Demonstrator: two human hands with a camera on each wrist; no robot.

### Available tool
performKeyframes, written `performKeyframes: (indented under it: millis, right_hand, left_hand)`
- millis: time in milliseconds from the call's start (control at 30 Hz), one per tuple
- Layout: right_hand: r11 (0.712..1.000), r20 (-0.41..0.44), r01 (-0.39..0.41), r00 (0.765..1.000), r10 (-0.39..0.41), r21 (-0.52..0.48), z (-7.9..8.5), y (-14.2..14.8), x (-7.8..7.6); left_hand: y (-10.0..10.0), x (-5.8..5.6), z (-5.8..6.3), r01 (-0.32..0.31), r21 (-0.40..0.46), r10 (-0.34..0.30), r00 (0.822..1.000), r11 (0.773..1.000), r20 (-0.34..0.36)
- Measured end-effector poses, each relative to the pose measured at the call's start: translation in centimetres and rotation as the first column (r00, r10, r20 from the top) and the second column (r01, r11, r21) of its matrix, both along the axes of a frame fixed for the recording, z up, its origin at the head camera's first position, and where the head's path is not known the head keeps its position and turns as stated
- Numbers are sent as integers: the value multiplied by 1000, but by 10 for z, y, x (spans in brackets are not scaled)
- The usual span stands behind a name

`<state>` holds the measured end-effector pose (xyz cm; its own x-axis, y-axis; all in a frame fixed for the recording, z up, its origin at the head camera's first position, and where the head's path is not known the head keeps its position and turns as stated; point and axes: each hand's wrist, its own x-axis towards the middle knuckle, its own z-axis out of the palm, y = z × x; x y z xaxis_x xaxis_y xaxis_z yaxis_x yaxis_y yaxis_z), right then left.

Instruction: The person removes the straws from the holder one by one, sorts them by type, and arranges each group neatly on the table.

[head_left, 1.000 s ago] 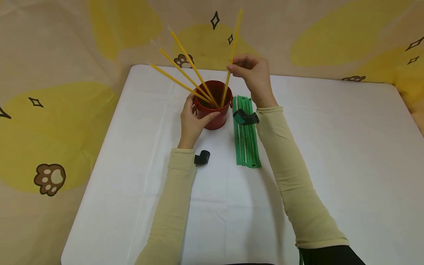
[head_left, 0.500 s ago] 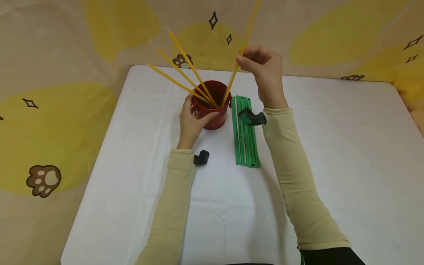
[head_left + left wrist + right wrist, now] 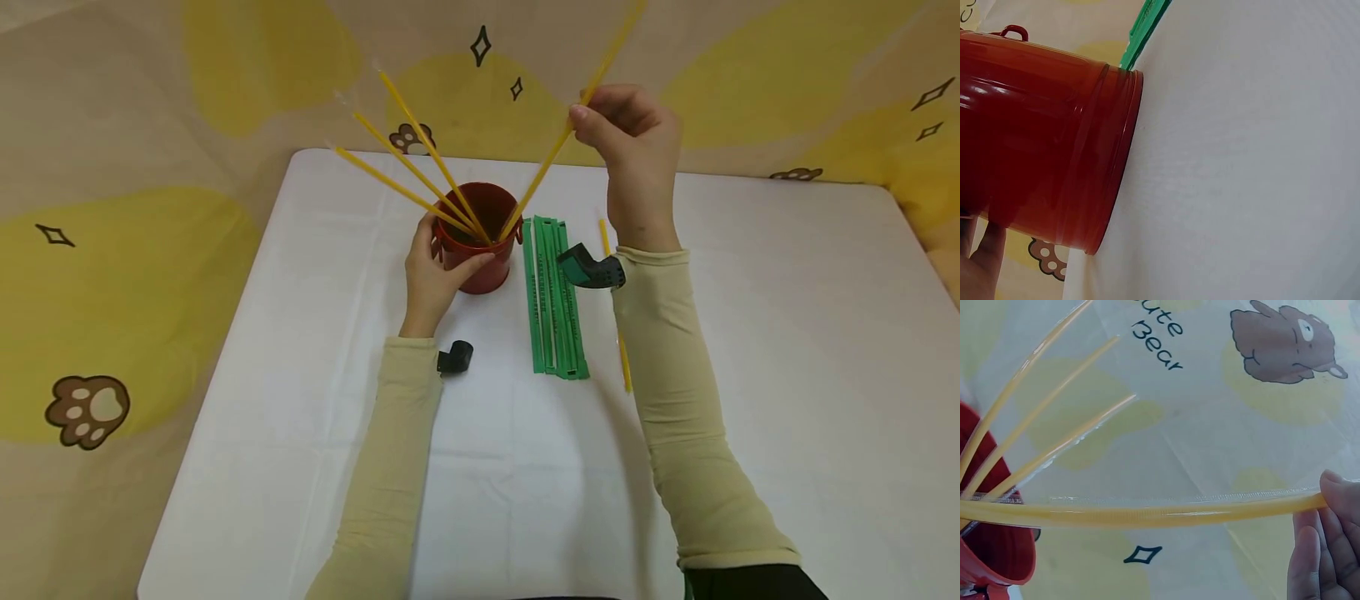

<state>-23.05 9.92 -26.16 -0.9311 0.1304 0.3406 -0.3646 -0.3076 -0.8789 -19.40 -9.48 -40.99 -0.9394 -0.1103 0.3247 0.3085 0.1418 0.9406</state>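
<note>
A left hand [image 3: 426,287] wraps the side of a red bucket [image 3: 497,272], likely light and slick-walled, upright on a white table [image 3: 480,500]. Three yellow straws [image 3: 423,142] lean within. Beyond, the right hand [image 3: 641,150] pinches a film-wrapped yellow straw [image 3: 551,158] partway up, its lower end in the bucket's mouth: probably featherweight, springy, slippery, easily creased, best pinched gently mid-shaft.

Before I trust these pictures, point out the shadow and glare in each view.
Head: a soft shadow lies on the white table beside the right sleeve; left wrist: small white glints on the glossy red bucket; right wrist: thin shiny streaks along the wrapped yellow straw in the right hand.
</note>
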Motion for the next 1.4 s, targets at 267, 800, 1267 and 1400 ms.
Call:
performKeyframes:
  millis: [267, 800, 1267, 1400]
  right_hand:
    - [995, -19, 6, 1000, -8, -104, 2, 12, 10]
    - [956, -18, 86, 995, -95, -279, -3, 47, 18]
    - [969, 46, 106, 994, -98, -223, -37, 91, 29]
    - [978, 88, 102, 992, -87, -182, -43, 99, 32]
  left_hand:
    - [2, 12, 20, 9, 3, -9, 1000, 1000, 18]
    - [1, 19, 27, 7, 0, -7, 1000, 1000, -18]
    - [-4, 2, 1, 7, 23, -7, 1000, 1000, -12]
    - [-5, 1, -1, 4, 25, -3, 1000, 1000, -31]
